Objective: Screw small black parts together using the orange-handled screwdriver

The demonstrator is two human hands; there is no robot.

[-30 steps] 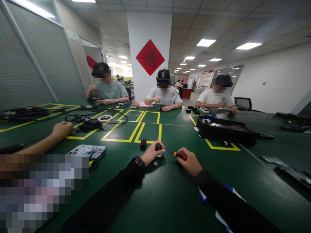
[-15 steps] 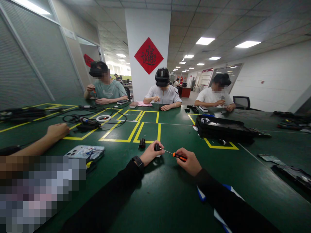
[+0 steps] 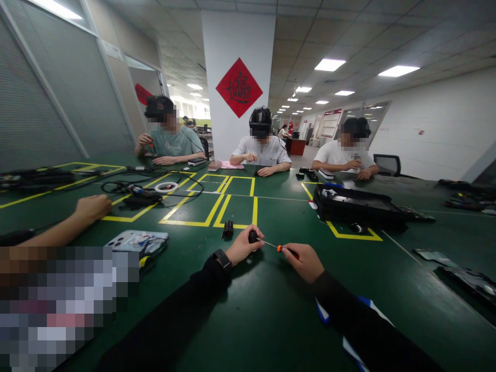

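My left hand (image 3: 243, 246), with a dark watch on its wrist, is closed around a small black round part (image 3: 252, 236) just above the green table. My right hand (image 3: 306, 261) is wrapped round the orange and black handle of a screwdriver (image 3: 279, 248). The thin metal shaft points left, and its tip meets or nearly meets the black part; exact contact is too small to tell. Beyond my left hand, a short black cylindrical piece (image 3: 228, 229) stands on the table apart from both hands.
A co-worker's arm (image 3: 65, 222) reaches in from the left, near a phone-patterned pouch (image 3: 137, 241). Cables (image 3: 151, 188) and a white ring (image 3: 166, 187) lie beyond. A long black case (image 3: 356, 204) sits at the right. Several people sit across the green table (image 3: 267, 330).
My right fingers have moved forward over the screwdriver handle, covering more of it. The black part in my left hand is turned slightly; the whole view has shifted a little.
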